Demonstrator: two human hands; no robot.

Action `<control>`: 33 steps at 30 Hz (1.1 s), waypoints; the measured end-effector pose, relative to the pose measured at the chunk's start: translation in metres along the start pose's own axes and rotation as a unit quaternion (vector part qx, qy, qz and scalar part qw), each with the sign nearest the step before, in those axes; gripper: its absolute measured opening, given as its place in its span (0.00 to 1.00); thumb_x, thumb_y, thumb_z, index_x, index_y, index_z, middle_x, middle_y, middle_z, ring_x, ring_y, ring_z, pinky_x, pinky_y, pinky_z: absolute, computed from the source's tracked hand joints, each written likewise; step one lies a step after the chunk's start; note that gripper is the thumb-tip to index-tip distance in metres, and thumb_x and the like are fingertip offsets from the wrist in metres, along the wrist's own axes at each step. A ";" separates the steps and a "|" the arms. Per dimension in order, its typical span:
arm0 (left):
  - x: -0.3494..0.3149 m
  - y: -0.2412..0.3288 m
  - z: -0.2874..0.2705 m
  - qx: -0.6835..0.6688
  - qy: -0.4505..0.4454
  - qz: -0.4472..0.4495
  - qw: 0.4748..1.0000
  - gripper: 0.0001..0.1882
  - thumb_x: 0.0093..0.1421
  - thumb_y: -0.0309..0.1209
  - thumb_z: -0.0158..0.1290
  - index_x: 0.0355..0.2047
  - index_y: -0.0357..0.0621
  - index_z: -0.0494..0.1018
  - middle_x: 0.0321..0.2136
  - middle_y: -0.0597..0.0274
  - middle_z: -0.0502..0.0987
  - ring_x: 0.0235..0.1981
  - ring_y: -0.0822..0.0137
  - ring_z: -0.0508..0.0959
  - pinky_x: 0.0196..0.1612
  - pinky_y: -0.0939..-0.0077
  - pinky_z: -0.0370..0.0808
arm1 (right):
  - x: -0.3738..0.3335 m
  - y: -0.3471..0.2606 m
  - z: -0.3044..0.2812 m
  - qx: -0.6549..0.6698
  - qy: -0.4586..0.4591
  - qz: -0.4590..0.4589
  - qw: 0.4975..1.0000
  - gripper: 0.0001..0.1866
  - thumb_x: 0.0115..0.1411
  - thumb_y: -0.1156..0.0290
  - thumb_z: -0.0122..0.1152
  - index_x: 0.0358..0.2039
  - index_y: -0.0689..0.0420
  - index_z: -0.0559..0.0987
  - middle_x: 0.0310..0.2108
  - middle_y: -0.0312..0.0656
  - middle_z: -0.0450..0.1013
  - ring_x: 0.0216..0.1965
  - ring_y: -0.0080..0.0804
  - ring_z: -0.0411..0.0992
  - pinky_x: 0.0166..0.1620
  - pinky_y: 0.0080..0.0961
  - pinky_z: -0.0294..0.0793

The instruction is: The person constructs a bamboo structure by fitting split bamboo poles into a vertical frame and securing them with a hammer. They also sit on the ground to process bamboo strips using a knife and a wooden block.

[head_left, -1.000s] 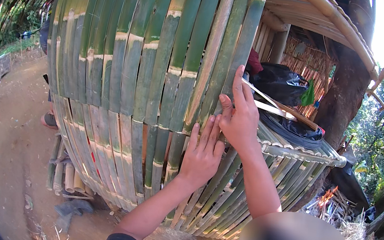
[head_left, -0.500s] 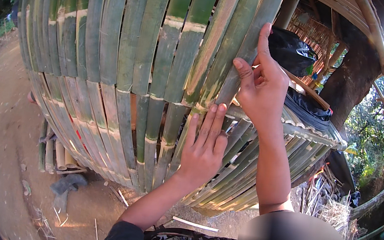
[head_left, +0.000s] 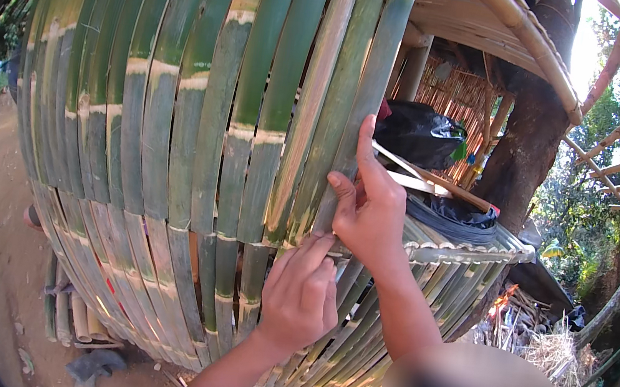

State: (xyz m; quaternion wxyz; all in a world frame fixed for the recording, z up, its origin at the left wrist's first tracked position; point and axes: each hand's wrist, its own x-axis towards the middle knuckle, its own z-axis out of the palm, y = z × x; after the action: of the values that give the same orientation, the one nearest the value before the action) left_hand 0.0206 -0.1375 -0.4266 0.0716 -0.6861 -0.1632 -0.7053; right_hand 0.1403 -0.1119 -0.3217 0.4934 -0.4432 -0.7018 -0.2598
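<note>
Filling the view's middle, a wall [head_left: 213, 127] of upright split bamboo.
Beside it runs a bamboo surface [head_left: 508, 249]; the end slat [head_left: 383, 55] stands along the wall's right edge, beneath both thumb and fingertips; it looks long, light and stiff, its smooth skin likely slippery, its cut edges apt to splinter; a hold across both edges, thumb flat on the face, should suit it, with a second low down against swinging; right of it are a black bag [head_left: 422, 134] and a dark coil [head_left: 449, 224]; the right hand [head_left: 370, 209] has thumb and forefinger spread on the slat, other fingers partly hidden, so pinching cannot be told; the left hand [head_left: 301, 293] has fingers pressed together at its lower end; whether they pinch anything is unclear.
</note>
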 end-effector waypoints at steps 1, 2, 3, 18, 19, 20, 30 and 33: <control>0.014 -0.003 0.000 0.000 0.028 0.026 0.999 0.08 0.68 0.19 0.47 0.46 0.34 0.68 0.41 0.47 0.81 0.36 0.54 0.82 0.42 0.63 0.78 | -0.001 0.001 -0.001 -0.014 -0.001 0.001 1.000 0.45 0.57 0.75 0.68 0.73 0.54 0.59 0.22 0.45 0.69 0.20 0.45 0.71 0.26 0.37 0.70; 0.027 -0.005 -0.003 -0.024 0.024 0.000 0.999 0.07 0.69 0.19 0.46 0.46 0.34 0.68 0.38 0.49 0.80 0.33 0.58 0.81 0.40 0.67 0.78 | -0.002 0.000 0.003 -0.015 0.001 0.000 1.000 0.45 0.57 0.75 0.68 0.74 0.54 0.59 0.22 0.45 0.69 0.21 0.45 0.71 0.26 0.38 0.70; 0.041 -0.003 -0.008 -0.052 0.018 -0.028 0.998 0.07 0.70 0.20 0.45 0.46 0.34 0.68 0.36 0.51 0.80 0.31 0.62 0.80 0.39 0.70 0.77 | -0.001 -0.003 0.003 -0.020 0.001 0.002 1.000 0.45 0.57 0.75 0.68 0.74 0.54 0.59 0.22 0.45 0.69 0.21 0.45 0.72 0.26 0.38 0.70; 0.260 -0.016 0.018 0.040 0.029 -0.047 0.998 0.18 0.69 0.34 0.44 0.27 0.32 0.71 0.20 0.39 0.74 0.26 0.41 0.77 0.32 0.49 0.71 | -0.005 0.000 -0.002 0.077 0.038 0.017 0.996 0.45 0.57 0.74 0.66 0.74 0.48 0.58 0.25 0.42 0.71 0.24 0.46 0.74 0.27 0.43 0.72; 0.269 -0.017 0.022 0.066 0.029 -0.039 0.997 0.20 0.68 0.37 0.45 0.26 0.32 0.72 0.21 0.38 0.75 0.26 0.40 0.78 0.33 0.48 0.72 | -0.005 0.001 -0.001 0.089 0.041 0.021 0.995 0.45 0.57 0.74 0.66 0.74 0.47 0.58 0.25 0.42 0.71 0.24 0.47 0.74 0.27 0.44 0.72; 0.277 -0.018 0.025 0.094 0.027 -0.032 0.995 0.22 0.68 0.40 0.46 0.26 0.32 0.72 0.22 0.37 0.76 0.27 0.39 0.79 0.34 0.48 0.72 | -0.006 0.003 0.001 0.101 0.044 0.018 0.994 0.45 0.58 0.73 0.66 0.74 0.47 0.58 0.25 0.42 0.71 0.24 0.47 0.74 0.26 0.44 0.72; 0.315 -0.013 0.066 0.530 -0.069 0.068 0.843 0.27 0.65 0.53 0.49 0.35 0.36 0.80 0.32 0.41 0.83 0.37 0.42 0.84 0.41 0.50 0.81 | -0.009 0.019 0.014 0.207 0.094 0.011 0.974 0.42 0.59 0.72 0.66 0.73 0.44 0.61 0.23 0.42 0.69 0.23 0.44 0.72 0.27 0.41 0.72; 0.314 -0.011 0.067 0.593 -0.090 0.067 0.798 0.27 0.67 0.50 0.46 0.35 0.36 0.80 0.32 0.41 0.83 0.35 0.43 0.84 0.40 0.49 0.81 | -0.011 0.017 0.022 0.255 0.104 0.018 0.961 0.42 0.59 0.72 0.67 0.73 0.42 0.61 0.23 0.42 0.68 0.22 0.43 0.70 0.27 0.40 0.71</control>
State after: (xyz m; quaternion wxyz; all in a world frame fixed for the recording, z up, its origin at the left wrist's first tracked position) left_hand 0.0652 -0.0670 -0.1161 0.4965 -0.5791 -0.5084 -0.3996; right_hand 0.1461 -0.0906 -0.3417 0.6645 -0.2857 -0.6819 -0.1082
